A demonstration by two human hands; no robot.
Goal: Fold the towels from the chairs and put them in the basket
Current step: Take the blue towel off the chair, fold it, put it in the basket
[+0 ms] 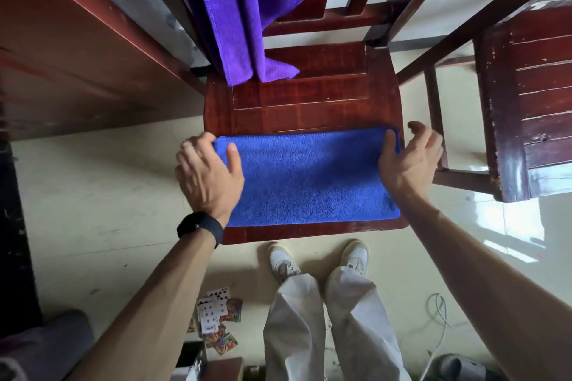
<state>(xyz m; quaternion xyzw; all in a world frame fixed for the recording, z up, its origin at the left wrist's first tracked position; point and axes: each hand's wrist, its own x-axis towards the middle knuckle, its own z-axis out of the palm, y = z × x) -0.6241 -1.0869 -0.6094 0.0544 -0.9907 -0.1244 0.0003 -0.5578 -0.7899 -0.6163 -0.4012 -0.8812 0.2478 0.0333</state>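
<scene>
Plainly the folding is under way: the blue towel (309, 176) lies flat across the front half of the chair seat (309, 96) as a neat, wide band, its near edge just short of the seat's front lip. The seat serves as the worktop, giving the cloth a firm, level surface. The left hand (207, 170) holds the towel's left end, thumb laid on top and fingers curled over the far corner, a grip that looks meant to pin or carry that end. The right hand (411, 161) mirrors it at the right end, but more loosely: its thumb rests on the far right corner while the other fingers hang half-curled and spread beyond the towel's edge, gripping nothing that I can see. With a hand at each short end the cloth is kept square and taut, and I judge the next move to be bringing one end over to the other. A purple towel (241, 9) hangs over the chair back, its lower corners touching the rear of the seat, so it waits unfolded. A second chair (532, 102) stands to the right, and playing cards (216, 315) lie scattered on the floor (93, 195). No basket is in view.
</scene>
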